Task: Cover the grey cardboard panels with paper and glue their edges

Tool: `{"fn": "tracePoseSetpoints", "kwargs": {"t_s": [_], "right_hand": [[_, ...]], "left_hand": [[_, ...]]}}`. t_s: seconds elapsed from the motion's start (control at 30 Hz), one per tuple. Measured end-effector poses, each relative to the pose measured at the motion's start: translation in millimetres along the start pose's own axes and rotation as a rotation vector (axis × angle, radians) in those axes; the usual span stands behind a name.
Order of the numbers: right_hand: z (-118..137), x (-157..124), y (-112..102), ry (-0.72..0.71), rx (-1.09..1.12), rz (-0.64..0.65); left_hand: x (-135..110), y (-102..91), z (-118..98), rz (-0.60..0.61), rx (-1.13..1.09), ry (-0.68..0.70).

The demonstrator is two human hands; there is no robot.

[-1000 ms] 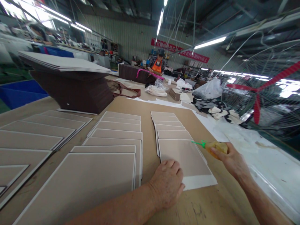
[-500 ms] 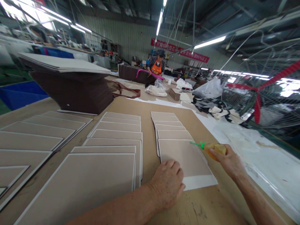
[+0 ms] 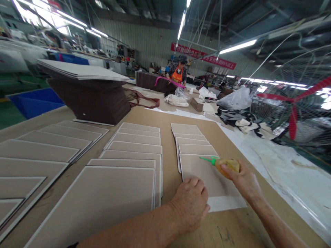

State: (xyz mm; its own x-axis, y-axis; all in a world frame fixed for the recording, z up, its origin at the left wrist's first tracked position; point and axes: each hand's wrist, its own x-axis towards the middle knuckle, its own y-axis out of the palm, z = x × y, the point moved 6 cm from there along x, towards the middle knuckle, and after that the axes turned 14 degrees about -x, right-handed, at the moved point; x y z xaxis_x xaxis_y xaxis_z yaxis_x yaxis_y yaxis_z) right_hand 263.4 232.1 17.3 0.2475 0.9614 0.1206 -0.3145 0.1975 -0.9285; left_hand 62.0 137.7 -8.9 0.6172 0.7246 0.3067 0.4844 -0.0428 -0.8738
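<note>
My right hand (image 3: 241, 177) is wrapped round a squeeze bottle (image 3: 229, 167) of yellowish liquid. Its thin green nozzle (image 3: 208, 159) points left, over the upper part of the nearest beige panel (image 3: 219, 186) in the right-hand row. A white strip (image 3: 227, 203) runs along that panel's near edge. On the panel's lower left edge lies my left hand (image 3: 191, 203), fingers curled together and gripping it; the fingertips are hidden. Behind, more beige panels (image 3: 198, 148) overlap like steps. To the left, a middle row of panels (image 3: 119, 186) overlaps the same way.
Another panel row (image 3: 38, 148) lies at far left. Behind it stands a tall stack of dark-edged boards (image 3: 90, 98). Plastic bags (image 3: 236, 98) and fabric scraps (image 3: 230, 119) lie at back right, near a large fan (image 3: 293, 100). A person in an orange apron (image 3: 177, 75) stands farther back.
My right hand has carried the squeeze bottle left, bringing its nozzle farther over the nearest panel. The left hand keeps its place on the panel. The whole view has shifted slightly.
</note>
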Motion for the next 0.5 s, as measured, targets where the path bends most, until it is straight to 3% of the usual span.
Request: {"fn": "tracePoseSetpoints", "kwargs": {"t_s": [0.5], "right_hand": [[54.4,-27.5,21.8,-0.151,0.195,0.101]], "left_hand": [[0.7,0.0,-0.3,-0.021,0.029,0.001]]}}
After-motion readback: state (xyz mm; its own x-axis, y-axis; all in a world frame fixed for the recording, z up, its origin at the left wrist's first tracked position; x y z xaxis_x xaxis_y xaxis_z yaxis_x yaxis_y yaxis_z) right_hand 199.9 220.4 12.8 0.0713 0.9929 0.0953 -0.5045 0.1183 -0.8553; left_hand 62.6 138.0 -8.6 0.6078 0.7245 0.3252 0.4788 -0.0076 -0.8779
